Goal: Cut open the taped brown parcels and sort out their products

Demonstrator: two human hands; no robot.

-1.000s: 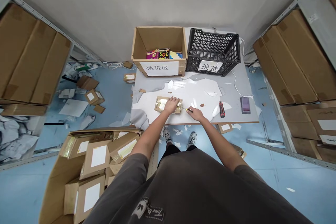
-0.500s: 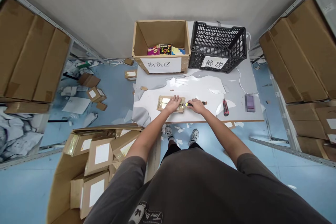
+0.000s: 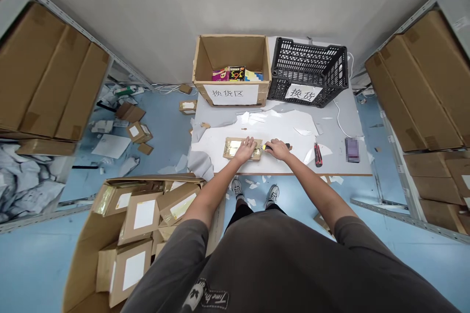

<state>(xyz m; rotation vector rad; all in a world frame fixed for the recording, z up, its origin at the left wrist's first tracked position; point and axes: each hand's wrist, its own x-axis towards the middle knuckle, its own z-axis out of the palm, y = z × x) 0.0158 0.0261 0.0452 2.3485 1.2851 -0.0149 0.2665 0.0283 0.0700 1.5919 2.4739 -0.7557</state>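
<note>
A small taped cardboard box with a white label lies near the table's front edge. My left hand rests on its right part, fingers stretched out over the top. In my right hand is a yellow-and-black utility knife, its front pointing left at the box's right end. The blade is too small to make out. Further right on the table lies a red-and-black utility knife, apart from both hands.
Behind stand an open carton with several colourful packs and a black plastic crate. A purple, blurred flat object lies at right. Paper scraps litter the table. A large carton of parcels stands at lower left.
The view has shifted slightly, so everything sits a little lower and further right. Both hands keep nearly the same places at the box, the knife still in my right hand.
</note>
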